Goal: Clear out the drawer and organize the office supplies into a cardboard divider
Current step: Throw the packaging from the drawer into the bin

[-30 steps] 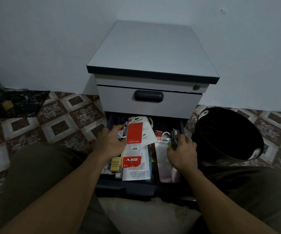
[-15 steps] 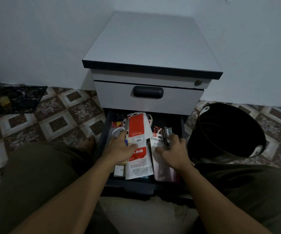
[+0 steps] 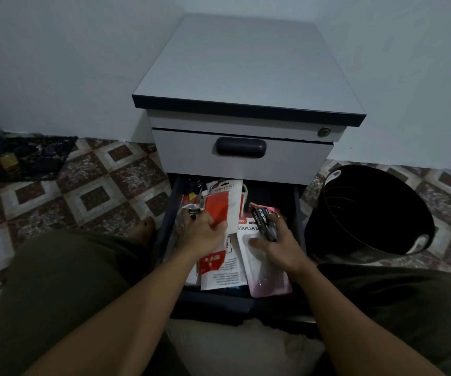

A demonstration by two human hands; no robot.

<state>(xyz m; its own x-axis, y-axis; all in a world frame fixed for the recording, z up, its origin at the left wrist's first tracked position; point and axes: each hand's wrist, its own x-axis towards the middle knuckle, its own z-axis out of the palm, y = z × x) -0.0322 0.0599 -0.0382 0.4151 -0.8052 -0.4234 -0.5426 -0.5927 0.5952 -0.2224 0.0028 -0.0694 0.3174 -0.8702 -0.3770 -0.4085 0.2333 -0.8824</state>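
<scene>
Curling round a small black box (image 3: 262,222) printed "stapler", the fingers (image 3: 280,227) of the right hand (image 3: 279,249) hold it tilted just above a glossy, pink-tinted blister pack (image 3: 269,272), with the thumb stretched over the clear plastic. The left hand (image 3: 201,236) has its fingers (image 3: 219,226) bent down and closed on a flat red-and-white card packet (image 3: 220,206) marked "STAPLER SET". A small dark metallic item sits just beyond its knuckles, too blurred to name.

Both hands are inside the open drawer (image 3: 170,213), the lower one of a grey laminate cabinet (image 3: 246,71) with a dark edge band. Thin packets overlap in the drawer's left and middle, hemmed by straight dark walls; a dark gap shows along its far right side. The closed upper drawer carries a rounded dark handle (image 3: 241,147).

A round black plastic bucket (image 3: 368,213) stands just right of the drawer, near the right wrist. Patterned floor tiles (image 3: 83,191) lie open to the left, and olive-clad knees flank the drawer's near end.
</scene>
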